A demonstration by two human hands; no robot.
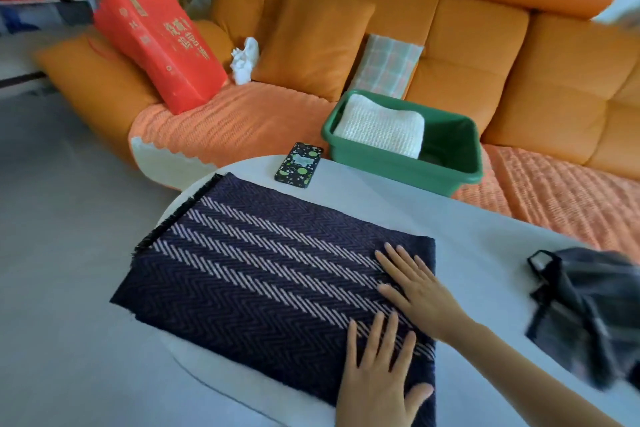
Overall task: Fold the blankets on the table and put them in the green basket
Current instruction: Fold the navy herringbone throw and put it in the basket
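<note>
Navy herringbone blanket point(259, 270) lies folded flat on the white table point(485, 253) under both palms (fingers straight, gripping nothing), the left hand point(377, 371) at its near right corner, the right hand point(412, 284) just beyond, while the green basket point(398, 165) at the table's far side holds a white knitted blanket point(381, 128).

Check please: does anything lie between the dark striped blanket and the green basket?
Only a phone lies on the table between the dark blanket and the green basket, by its left corner. A white folded blanket fills its left half.
</note>
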